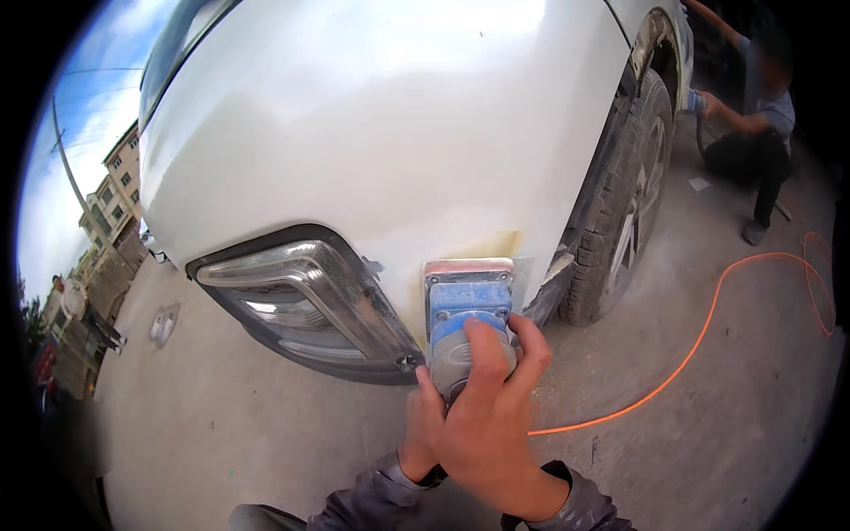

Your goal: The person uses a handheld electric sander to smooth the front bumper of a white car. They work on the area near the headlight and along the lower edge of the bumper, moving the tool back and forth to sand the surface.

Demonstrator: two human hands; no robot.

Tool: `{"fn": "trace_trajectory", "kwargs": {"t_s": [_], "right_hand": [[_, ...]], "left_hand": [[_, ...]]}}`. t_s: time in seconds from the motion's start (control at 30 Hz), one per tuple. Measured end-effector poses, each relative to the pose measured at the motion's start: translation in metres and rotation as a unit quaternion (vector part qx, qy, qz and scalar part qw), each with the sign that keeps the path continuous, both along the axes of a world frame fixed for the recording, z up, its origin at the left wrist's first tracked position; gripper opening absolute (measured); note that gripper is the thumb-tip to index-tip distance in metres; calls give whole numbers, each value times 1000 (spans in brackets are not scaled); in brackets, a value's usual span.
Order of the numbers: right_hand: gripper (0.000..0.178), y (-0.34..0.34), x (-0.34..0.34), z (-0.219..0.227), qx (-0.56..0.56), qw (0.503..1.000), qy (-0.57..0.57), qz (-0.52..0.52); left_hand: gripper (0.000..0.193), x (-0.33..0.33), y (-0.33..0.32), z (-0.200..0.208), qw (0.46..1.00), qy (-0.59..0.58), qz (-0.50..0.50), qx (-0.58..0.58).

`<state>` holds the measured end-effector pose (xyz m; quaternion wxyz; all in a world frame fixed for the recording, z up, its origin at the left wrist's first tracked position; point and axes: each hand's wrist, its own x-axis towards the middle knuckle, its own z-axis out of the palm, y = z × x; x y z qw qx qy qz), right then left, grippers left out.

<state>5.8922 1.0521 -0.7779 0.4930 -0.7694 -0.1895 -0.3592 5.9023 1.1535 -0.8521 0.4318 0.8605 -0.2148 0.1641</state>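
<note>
Holding the sander (pixel 469 296) against the panel (pixel 381 159) just ahead, your right hand (pixel 491 411) curls over its body; your left hand (pixel 421 429) sits beside it, grip hidden. Yellowish patch (pixel 505 242) showing beyond your fingers: dull areas look sanded, this corner probably unfinished! Headlight (pixel 301 301) crowds your left, tyre (pixel 611 212) lies farther right; room opens lower right, orange hose (pixel 691 354) crossing it.

The right grip (pixel 491 416) holds a blue and grey sander (pixel 469 299), fingers bent over its round end. The left grip (pixel 414 438) is just beside it, partly hidden. Above both, the sander touches a white car (pixel 354 159). Left of them is a headlight (pixel 292 296); up to the right, a wheel (pixel 620 212), an orange hose (pixel 770 255) and a crouching person (pixel 768 115).
</note>
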Motion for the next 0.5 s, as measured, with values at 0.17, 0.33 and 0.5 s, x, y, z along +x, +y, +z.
{"fn": "trace_trajectory", "kwargs": {"t_s": [0.17, 0.33, 0.5], "right_hand": [[71, -4, 7, 2, 20, 1000, -8, -4], [62, -23, 18, 4, -14, 997, -18, -70], [58, -12, 15, 3, -30, 995, -38, -85]], "left_hand": [[71, -2, 2, 4, 1000, -4, 1, 2], [69, 9, -19, 16, 998, -32, -23, -42], [67, 7, -14, 4, 995, -54, -35, -83]]}}
